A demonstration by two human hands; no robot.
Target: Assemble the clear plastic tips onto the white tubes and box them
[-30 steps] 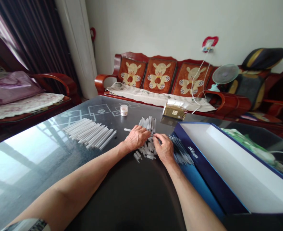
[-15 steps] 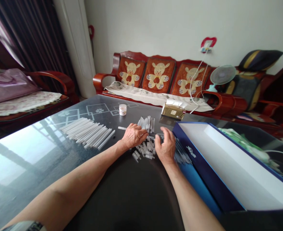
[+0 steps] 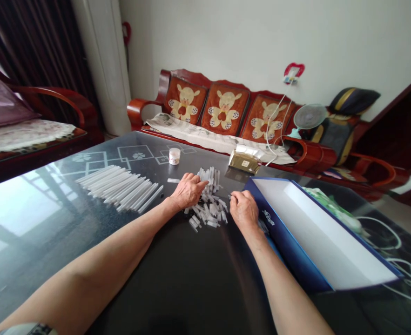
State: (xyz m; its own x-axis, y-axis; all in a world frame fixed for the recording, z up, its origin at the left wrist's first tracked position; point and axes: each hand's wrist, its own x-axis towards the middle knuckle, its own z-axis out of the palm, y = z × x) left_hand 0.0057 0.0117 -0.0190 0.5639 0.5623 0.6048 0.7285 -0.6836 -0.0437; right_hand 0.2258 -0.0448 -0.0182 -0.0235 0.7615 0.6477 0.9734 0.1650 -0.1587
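The pile of short translucent plastic tubes (image 3: 207, 210) lies between your hands. Your left hand (image 3: 188, 190) rests palm down against its edge, fingers curved over it; you can't tell if it grips any. Your right hand (image 3: 244, 210) sits just beside the pile, fingertips drawn together, any hold unclear. Longer tubes (image 3: 117, 186) lie left; a blue box (image 3: 289, 237) stands right.

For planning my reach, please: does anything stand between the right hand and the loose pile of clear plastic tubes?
Nothing visible does: the right hand is close beside the loose pile of clear plastic tubes.
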